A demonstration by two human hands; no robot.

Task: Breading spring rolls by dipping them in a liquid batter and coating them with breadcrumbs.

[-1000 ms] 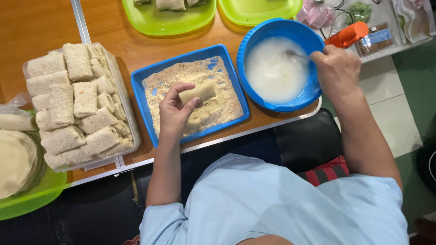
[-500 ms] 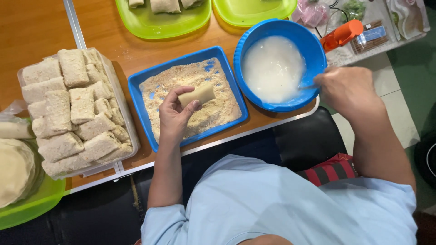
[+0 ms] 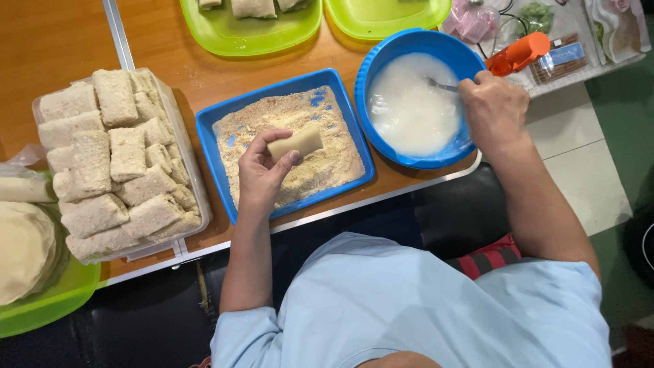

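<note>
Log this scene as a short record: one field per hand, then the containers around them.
left hand: holds a pale roll over the blue tray
right hand: holds a utensil in the blue bowl
blue tray: crumbs
blue bowl: white batter
clear tub: stacked breaded rolls
green plates: at the table's far edge, a few rolls on one

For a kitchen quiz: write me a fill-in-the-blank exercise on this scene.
1. The left hand holds a pale ____ over the crumb tray.
2. The right hand holds a spoon in the ____ bowl.
3. The clear tub is piled with ____ rolls.

Missing: roll; blue; breaded
</note>
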